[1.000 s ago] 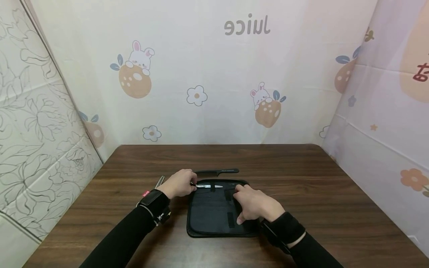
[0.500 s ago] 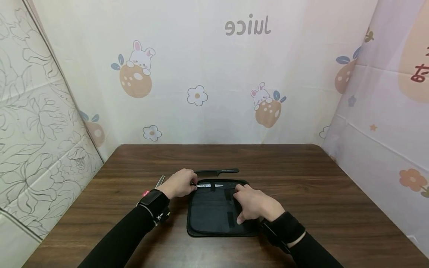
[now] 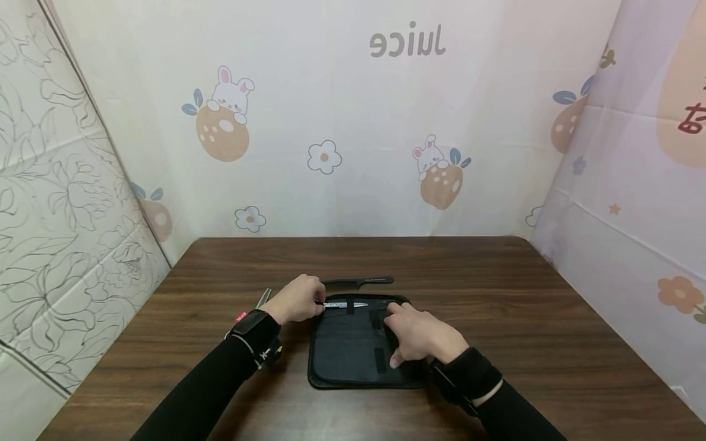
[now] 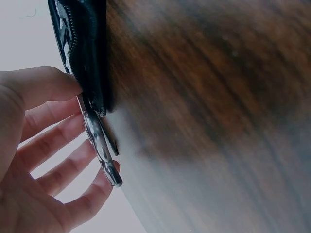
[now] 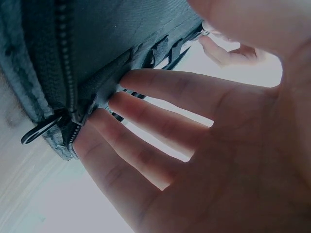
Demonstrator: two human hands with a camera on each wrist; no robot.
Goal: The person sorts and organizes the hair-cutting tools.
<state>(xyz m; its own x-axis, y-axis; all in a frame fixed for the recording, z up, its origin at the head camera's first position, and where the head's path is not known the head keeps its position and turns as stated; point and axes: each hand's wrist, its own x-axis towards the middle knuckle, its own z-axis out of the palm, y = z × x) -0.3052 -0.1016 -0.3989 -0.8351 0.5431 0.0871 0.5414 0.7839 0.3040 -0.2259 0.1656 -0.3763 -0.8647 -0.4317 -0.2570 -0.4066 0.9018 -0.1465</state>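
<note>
A black zip case (image 3: 347, 352) lies open on the table, with elastic loops (image 3: 380, 361) inside. Along its far edge, a pair of scissors has its silver blades (image 3: 353, 305) under a loop. My left hand (image 3: 298, 300) holds the scissors at the handle end, beyond the case's left edge. In the left wrist view, the thumb and fingers pinch the shiny metal handle (image 4: 99, 141). My right hand (image 3: 421, 335) rests on the right part of the case, fingers extended. In the right wrist view, its fingertips touch the case near the zip and its slider (image 5: 77, 116).
Just beyond the case lies a black comb (image 3: 375, 280), partly behind the left hand. Left of that hand, a slim silver metal piece (image 3: 264, 298) shows, mostly hidden. Brown wooden table (image 3: 529, 318) surrounds the case, and a printed curtain (image 3: 353, 122) hangs behind it.
The left hand has shifted very slightly away from me, still holding the scissors. The case and right hand look the same.
</note>
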